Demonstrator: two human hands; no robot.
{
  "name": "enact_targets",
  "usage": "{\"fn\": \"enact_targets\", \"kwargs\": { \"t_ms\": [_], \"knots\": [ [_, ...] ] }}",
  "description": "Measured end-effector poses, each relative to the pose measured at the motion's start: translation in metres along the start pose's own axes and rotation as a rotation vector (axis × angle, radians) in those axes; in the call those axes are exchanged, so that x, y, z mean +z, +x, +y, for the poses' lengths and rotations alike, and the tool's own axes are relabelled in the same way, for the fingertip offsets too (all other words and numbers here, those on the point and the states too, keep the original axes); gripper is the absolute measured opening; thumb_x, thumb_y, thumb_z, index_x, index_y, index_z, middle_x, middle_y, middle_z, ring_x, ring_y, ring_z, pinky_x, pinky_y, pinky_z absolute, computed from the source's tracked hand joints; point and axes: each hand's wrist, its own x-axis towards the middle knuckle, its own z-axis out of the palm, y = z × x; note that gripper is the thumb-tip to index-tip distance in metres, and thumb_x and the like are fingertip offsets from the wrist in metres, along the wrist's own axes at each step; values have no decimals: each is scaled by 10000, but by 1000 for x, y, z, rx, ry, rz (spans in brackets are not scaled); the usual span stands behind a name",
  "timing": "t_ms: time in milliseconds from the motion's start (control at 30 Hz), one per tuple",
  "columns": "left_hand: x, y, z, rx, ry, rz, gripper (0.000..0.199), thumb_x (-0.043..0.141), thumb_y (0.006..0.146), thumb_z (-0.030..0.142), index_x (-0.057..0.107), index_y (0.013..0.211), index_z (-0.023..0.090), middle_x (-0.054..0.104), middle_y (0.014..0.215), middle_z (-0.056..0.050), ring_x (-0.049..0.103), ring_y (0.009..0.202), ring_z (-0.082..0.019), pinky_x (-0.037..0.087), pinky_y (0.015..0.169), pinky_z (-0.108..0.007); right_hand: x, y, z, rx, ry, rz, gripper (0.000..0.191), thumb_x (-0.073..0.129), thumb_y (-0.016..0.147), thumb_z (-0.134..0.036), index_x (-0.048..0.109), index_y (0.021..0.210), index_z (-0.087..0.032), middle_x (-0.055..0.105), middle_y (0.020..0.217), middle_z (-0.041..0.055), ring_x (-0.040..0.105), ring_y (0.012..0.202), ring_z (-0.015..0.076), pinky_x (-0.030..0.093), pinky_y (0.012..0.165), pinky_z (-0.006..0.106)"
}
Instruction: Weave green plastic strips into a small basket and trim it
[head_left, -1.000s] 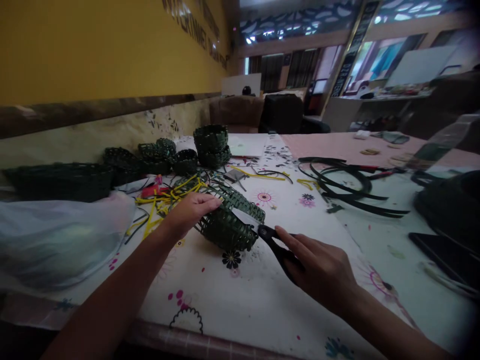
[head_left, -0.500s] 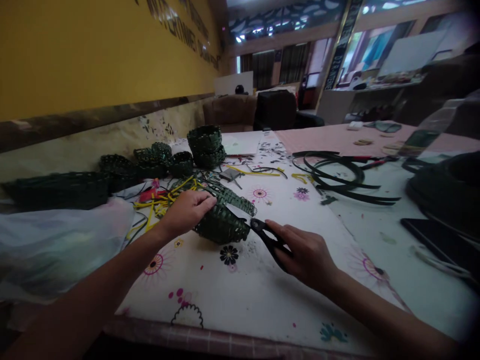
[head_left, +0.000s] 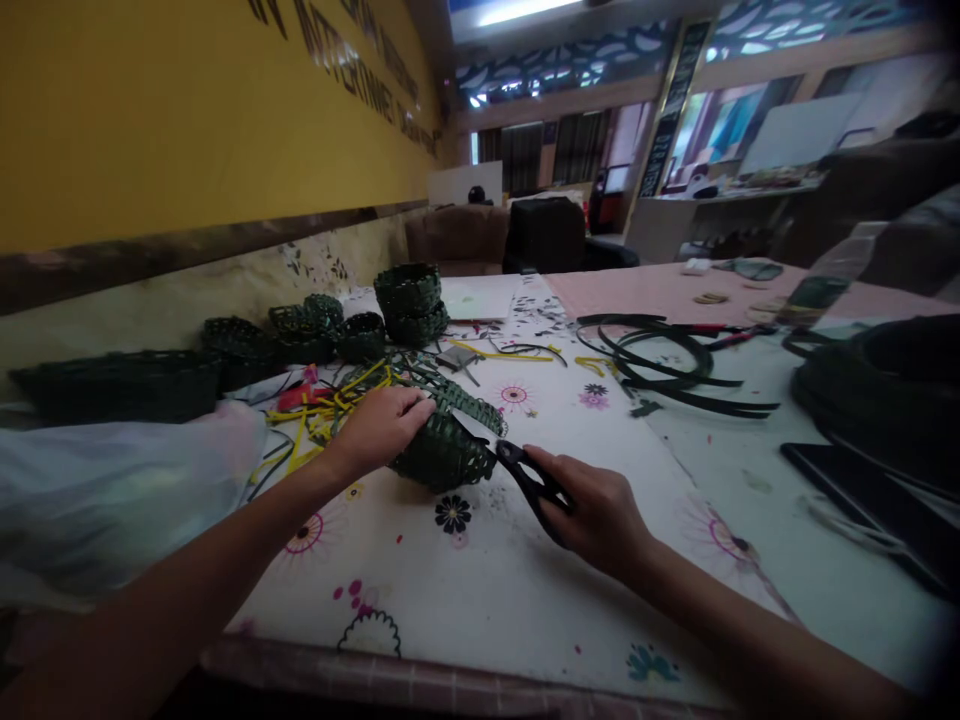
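1. Left of frame: loose yellow plastic strips [head_left: 300, 425] piled just by the L hand, w/in easy reach on the floral-cloth desk [head_left: 480, 610].
2. Upper centre: stacked dark-green woven baskets [head_left: 409, 300] sit back, clear of the hands.
3. Centre of desk: left grip [head_left: 379, 432] closed on a dark-green woven strip basket [head_left: 442, 452], steadying it.
4. Just right: right grip [head_left: 592, 520] closed on black-handled scissors [head_left: 532, 485], tips at basket's edge.
5. Upper right: coiled black plastic strips [head_left: 652, 360], well apart from the yellow ones.

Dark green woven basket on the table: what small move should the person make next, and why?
Probably one small snip at the basket's rim. The right hand holds black-handled scissors with their tips at the rim of the dark green woven basket, while the left hand steadies the basket on the white floral tablecloth.
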Motion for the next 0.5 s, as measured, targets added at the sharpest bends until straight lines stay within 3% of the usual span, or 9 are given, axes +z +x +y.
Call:
{"fn": "enact_targets", "kwargs": {
  "t_ms": [133,300,500],
  "knots": [
    [-11,-2,-11,-55,-225,-89,435,502,854,551,552,630,181,573,656,-15,497,644,-159,372,628,-291,1,2,0,-31,-28,10,357,562,891,-175,669,1229,-132,750,758,44,674,570,146,483,537,241],
    [-21,-1,-26,-254,-676,-214,493,786,633,626,717,780,160,709,816,-60,617,785,-202,518,743,-331,3,4,2,-26,4,-16,388,557,879,-157,659,1254,-161,775,828,48,697,630,144,496,576,228],
    [-22,-2,-34,-287,-829,-421,454,863,630,566,712,721,147,649,741,-24,585,730,-142,541,761,-313,2,4,5,-88,-65,-43,403,545,882,-149,659,1269,-146,731,741,31,648,572,143,460,546,239]
  ]
}}
